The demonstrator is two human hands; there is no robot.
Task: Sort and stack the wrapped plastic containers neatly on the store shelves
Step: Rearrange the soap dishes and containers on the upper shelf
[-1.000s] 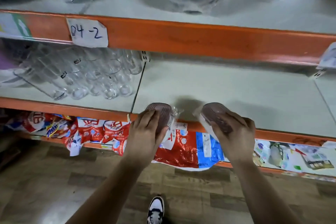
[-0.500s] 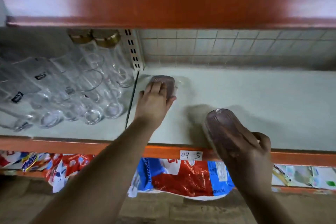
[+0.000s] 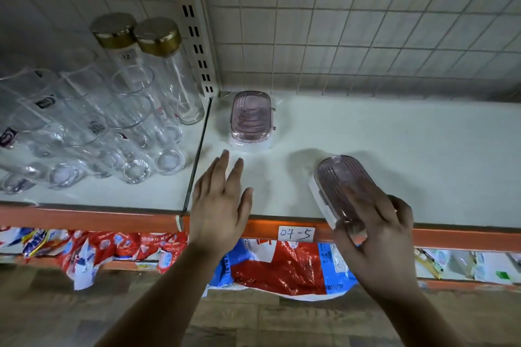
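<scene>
I have one wrapped container (image 3: 251, 118) lying flat at the back left corner of the shelf (image 3: 408, 149), just beside the slotted upright and close to the tiled wall. My left hand (image 3: 220, 205) hovers near the front of the shelf with straight, spread fingers, holding nothing and well short of that container. My right hand (image 3: 375, 234) grips the second container (image 3: 341, 183) from its near end, fingers curled over the lid. It is tilted and sits over the orange front edge (image 3: 465, 236) rather than resting on the shelf. The wrap looks slick to me, so the worry is that this end-on hold lets it twist or slide out. If I set it down so near the lip, it could tip to the floor. Stacked on the first one's ribbed, domed lid, it may skate off unless squared up. The glass tumblers (image 3: 127, 132) lie just left of the divider, and a careless sweep of my left hand could knock them.
</scene>
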